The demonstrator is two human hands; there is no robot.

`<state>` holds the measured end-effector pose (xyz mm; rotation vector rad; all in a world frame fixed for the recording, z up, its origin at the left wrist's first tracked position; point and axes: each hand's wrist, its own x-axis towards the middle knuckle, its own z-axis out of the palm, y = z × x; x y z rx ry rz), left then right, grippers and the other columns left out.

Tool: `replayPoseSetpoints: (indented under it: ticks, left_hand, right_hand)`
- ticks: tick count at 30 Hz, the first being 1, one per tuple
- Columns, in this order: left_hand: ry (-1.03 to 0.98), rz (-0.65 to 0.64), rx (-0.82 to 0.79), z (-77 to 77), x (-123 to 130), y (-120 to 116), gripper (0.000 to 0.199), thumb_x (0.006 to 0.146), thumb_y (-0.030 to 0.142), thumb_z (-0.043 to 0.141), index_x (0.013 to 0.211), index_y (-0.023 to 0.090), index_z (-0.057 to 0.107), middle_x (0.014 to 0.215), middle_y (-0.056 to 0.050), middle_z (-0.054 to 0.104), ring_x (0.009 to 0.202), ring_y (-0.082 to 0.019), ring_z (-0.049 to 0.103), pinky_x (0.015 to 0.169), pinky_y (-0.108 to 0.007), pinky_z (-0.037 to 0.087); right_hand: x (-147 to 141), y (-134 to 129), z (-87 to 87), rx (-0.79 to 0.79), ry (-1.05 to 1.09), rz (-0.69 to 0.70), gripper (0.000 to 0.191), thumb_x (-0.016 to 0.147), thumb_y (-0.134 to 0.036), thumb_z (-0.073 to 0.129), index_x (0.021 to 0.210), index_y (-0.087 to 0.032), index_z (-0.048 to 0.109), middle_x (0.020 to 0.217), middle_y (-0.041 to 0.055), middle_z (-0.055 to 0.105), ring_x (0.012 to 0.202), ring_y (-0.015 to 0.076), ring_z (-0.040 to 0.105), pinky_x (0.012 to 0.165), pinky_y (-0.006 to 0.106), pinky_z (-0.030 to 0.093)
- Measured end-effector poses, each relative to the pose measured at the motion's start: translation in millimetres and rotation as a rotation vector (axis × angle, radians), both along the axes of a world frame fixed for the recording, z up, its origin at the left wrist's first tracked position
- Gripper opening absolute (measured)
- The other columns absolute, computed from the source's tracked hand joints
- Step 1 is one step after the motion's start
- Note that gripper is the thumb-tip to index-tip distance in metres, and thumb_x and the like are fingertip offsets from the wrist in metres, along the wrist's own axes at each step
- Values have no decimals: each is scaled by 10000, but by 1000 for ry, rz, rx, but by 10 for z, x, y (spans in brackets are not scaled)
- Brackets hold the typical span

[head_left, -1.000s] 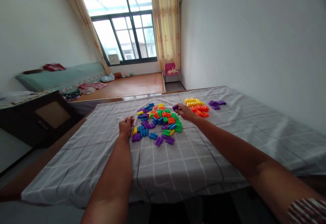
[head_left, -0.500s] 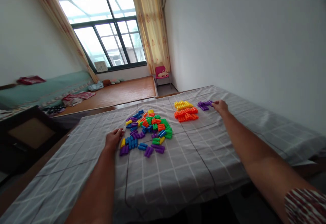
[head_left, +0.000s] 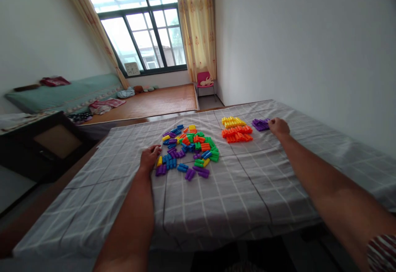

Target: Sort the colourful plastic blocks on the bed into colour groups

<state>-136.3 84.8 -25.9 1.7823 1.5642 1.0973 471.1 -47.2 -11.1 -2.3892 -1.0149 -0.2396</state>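
Note:
My right hand (head_left: 280, 127) is at the right end of a small purple group of plastic blocks (head_left: 260, 124), shaped like short joined tubes. Its fingers are pinched on a purple block at that end, mostly hidden by the fingertips. Left of this group lie rows of yellow blocks (head_left: 233, 122) and orange blocks (head_left: 237, 133). My left hand (head_left: 150, 156) rests on the cloth at the left edge of a mixed pile, its fingers loosely bent and apart, holding nothing I can see. That pile has blue blocks (head_left: 170, 162), green blocks (head_left: 213, 148) and purple, orange and yellow ones.
A grey checked cloth (head_left: 222, 198) covers the table, with wrinkles around the blocks. Beyond it are a low wooden platform (head_left: 161, 101), a pink chair (head_left: 204, 78) and a window. A dark cabinet (head_left: 43, 148) stands at the left, a white wall at the right.
The view has shifted, so everything sits farther right and slightly higher. My right hand has come closer against the purple group, which looks more compact. My left hand stays beside the mixed pile.

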Motion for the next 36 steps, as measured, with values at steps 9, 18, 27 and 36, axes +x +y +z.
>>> replayPoseSetpoints:
  ticks: [9, 18, 27, 36]
  left_hand:
    - [64, -21, -22, -71, 27, 30, 404, 802, 368, 500, 1055, 148, 725, 863, -65, 751, 740, -166, 672, 635, -233, 482]
    - [91, -32, -8, -136, 21, 2, 383, 849, 355, 475, 1071, 163, 722, 896, -59, 758, 749, -157, 676, 652, -231, 478]
    - [127, -43, -33, -109, 30, 12, 360, 843, 331, 491, 1081, 185, 719, 917, -41, 766, 759, -161, 688, 649, -231, 467]
    - [204, -48, -34, -82, 15, 25, 363, 842, 360, 496, 1081, 200, 718, 923, -36, 768, 796, -175, 697, 635, -233, 460]
  right_hand:
    - [-1932, 76, 658, 45, -73, 1022, 252, 910, -334, 520, 1003, -169, 685, 994, 72, 704, 789, 160, 617, 761, 259, 437]
    - [-3191, 80, 568, -424, -319, 1250, 313, 817, -481, 655, 1023, -254, 716, 869, 39, 710, 733, 169, 616, 581, 236, 352]
    - [-2617, 354, 884, -560, -52, 1164, 236, 757, -381, 655, 880, -208, 759, 739, -1, 705, 615, 128, 571, 593, 234, 397]
    - [-2028, 195, 696, -592, -107, 962, 201, 704, -362, 752, 793, -187, 709, 740, 1, 687, 646, 128, 596, 541, 209, 373]
